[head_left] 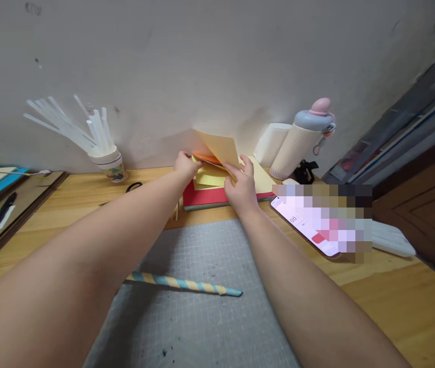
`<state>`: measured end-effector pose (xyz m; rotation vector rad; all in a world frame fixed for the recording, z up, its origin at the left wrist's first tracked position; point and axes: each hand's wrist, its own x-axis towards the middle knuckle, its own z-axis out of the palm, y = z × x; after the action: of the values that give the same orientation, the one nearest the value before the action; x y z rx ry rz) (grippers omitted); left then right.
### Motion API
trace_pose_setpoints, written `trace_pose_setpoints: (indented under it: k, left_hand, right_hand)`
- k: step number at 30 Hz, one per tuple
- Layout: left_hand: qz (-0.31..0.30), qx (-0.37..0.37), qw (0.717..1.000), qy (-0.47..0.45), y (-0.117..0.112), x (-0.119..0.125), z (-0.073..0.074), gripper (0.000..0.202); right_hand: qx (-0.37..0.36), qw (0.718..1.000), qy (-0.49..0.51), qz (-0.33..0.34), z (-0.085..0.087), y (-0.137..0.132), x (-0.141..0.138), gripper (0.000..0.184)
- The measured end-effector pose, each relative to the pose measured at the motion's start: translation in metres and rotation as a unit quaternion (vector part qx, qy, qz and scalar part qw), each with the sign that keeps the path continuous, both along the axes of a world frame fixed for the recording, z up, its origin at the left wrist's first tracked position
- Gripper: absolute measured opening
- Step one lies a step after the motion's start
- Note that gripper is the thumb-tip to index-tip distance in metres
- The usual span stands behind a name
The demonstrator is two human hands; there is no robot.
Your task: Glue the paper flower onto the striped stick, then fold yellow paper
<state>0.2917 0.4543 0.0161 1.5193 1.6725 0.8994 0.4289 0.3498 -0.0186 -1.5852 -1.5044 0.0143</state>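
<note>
A stack of coloured paper with a red sheet (210, 197) at the bottom lies against the wall. My left hand (187, 166) pinches the left edge of the upper sheets, near some orange paper (207, 158). Over the stack a pale yellow sheet (219, 143) is tilted up, with my right hand (241, 184) closed on its lower edge. More yellow paper (212, 177) shows between the hands. On the grey cutting mat (202, 327) lies a paper tube (187, 283) with blue and cream spiral stripes, its left end hidden by my left forearm.
Paper cups (110, 163) full of white straws (100, 130) stand at the left. Scissors (133, 187) lie partly behind my left arm. To the right are a cream bottle (299, 140) and a lit phone (297, 220). A black pen (1, 212) lies far left.
</note>
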Motion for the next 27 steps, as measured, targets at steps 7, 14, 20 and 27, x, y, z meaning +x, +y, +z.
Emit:
trace_pose_setpoints:
  k: [7,14,20,27]
  left_hand:
    - [-0.090,-0.046,0.992,-0.070,-0.009,0.011,-0.004,0.031]
    - [-0.105,-0.045,0.990,-0.081,-0.012,0.009,-0.003,0.032]
    - [-0.083,0.000,0.997,-0.003,-0.007,-0.011,0.009,0.031]
    - [-0.017,0.089,0.986,0.136,-0.022,-0.059,0.068,0.018]
  right_hand:
    - [-0.060,0.996,-0.071,-0.015,0.004,-0.003,-0.005,0.040]
    - [-0.142,0.986,-0.082,-0.010,-0.001,-0.002,-0.005,0.039]
    - [-0.172,0.983,-0.069,-0.009,-0.003,-0.002,-0.004,0.043]
    - [-0.172,0.984,-0.048,0.003,-0.002,-0.003,-0.003,0.044]
